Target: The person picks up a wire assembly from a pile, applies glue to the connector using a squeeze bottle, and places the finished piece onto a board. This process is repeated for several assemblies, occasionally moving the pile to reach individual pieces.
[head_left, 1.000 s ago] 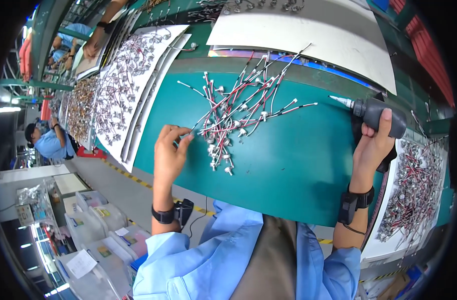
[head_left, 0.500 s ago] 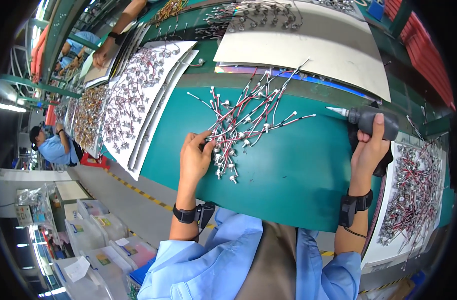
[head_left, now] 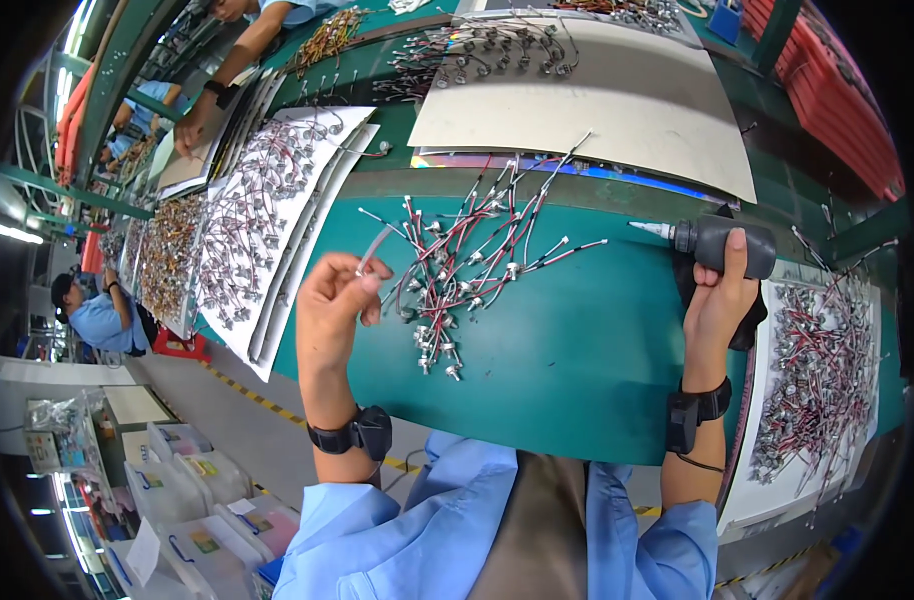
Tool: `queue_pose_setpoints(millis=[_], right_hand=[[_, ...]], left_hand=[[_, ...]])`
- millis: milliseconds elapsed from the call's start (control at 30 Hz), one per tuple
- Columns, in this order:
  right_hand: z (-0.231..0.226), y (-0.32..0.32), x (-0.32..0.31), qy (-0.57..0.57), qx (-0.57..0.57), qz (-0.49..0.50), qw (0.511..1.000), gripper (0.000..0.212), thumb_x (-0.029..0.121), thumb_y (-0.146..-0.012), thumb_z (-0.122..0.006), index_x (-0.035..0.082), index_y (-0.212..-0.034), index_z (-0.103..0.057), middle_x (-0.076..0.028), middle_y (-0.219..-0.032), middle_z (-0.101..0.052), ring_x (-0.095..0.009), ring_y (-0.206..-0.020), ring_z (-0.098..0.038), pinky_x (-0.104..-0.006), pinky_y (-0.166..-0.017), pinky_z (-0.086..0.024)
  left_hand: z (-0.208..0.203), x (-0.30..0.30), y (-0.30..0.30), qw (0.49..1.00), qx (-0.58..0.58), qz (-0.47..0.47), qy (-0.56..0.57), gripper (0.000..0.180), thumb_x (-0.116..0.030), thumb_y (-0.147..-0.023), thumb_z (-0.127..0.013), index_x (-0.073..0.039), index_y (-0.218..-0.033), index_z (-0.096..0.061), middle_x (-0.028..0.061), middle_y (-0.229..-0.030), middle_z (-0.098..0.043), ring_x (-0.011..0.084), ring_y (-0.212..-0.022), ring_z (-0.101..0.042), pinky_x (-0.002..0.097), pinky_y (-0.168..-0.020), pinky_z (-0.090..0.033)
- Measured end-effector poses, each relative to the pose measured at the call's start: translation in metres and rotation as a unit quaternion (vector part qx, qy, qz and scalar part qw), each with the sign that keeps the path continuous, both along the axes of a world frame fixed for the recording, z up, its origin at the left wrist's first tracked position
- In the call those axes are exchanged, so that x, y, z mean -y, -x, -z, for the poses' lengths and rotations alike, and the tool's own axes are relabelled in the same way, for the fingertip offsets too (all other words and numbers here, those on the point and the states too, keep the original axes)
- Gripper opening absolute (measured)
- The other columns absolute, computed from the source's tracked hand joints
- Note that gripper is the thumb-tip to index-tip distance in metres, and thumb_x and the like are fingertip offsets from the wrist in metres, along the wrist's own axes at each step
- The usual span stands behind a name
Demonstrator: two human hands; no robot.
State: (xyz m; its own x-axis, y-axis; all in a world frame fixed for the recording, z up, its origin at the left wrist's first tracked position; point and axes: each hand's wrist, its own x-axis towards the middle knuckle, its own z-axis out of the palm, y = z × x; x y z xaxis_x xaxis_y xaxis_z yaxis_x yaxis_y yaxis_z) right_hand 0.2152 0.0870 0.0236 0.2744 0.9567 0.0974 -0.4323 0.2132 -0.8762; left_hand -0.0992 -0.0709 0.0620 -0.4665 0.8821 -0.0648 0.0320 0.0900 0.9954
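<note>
My left hand (head_left: 335, 300) is raised beside the left edge of a loose pile of wired parts (head_left: 477, 250). Its thumb and fingers pinch one wired part (head_left: 377, 246), whose pale reddish lead, smeared by motion, points up and to the right. The pile's parts are small silvery metal pieces on red, black and white wires with white connector ends. In my right hand (head_left: 719, 300) lies a dark grey squeeze bottle (head_left: 742, 249), tipped sideways. Its pale tapered nozzle (head_left: 654, 229) points left, above the green mat (head_left: 567, 350) and apart from the pile.
White boards (head_left: 239, 325) bearing rows of wired parts lie at left. A large cream board (head_left: 617, 120) spans the far side. At right, another white board (head_left: 752, 500) carries a dense heap. A co-worker's arm (head_left: 239, 60) reaches in at far left; clear plastic bins (head_left: 172, 480) stand below.
My left hand has come away from the pile, leftward, with one wired part between its fingers. The right hand still holds the bottle in much the same pose. The whole view has shifted slightly.
</note>
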Motion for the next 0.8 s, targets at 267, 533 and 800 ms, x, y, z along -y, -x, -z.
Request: queue_pose_setpoints(millis=[267, 533, 800], right_hand=[[-0.002, -0.004, 0.002, -0.035, -0.029, -0.029, 0.999, 0.023, 0.029, -0.085, -0.055, 0.007, -0.085, -0.049, 0.002, -0.065, -0.046, -0.004, -0.048, -0.034, -0.0192, -0.045, -0.030], [0.006, 0.006, 0.021, -0.082, 0.024, -0.071, 0.994, 0.055, 0.039, -0.082, -0.057, 0.000, -0.115, -0.039, -0.009, -0.100, -0.048, -0.014, -0.080, -0.050, -0.0273, -0.070, -0.043], [0.010, 0.013, 0.037, -0.119, 0.107, -0.061, 0.985, 0.070, 0.047, -0.075, -0.061, -0.001, -0.120, -0.036, -0.011, -0.117, -0.039, -0.024, -0.106, -0.046, -0.0368, -0.091, -0.038]], left_hand=[[-0.008, -0.080, -0.073, 0.978, 0.152, 0.063, -0.130, 0.021, -0.003, -0.080, -0.057, 0.006, -0.099, -0.052, 0.0131, -0.090, -0.059, 0.0210, -0.074, -0.062, 0.0249, -0.060, -0.052], [0.050, -0.090, -0.121, 0.976, 0.176, 0.099, -0.076, 0.017, 0.008, -0.081, -0.049, 0.009, -0.098, -0.053, 0.0130, -0.096, -0.054, 0.0238, -0.086, -0.062, 0.0264, -0.069, -0.053], [0.055, -0.087, -0.123, 0.978, 0.145, 0.115, -0.099, 0.017, 0.011, -0.078, -0.050, 0.009, -0.093, -0.055, 0.0108, -0.097, -0.050, 0.0210, -0.084, -0.061, 0.0248, -0.070, -0.053]])
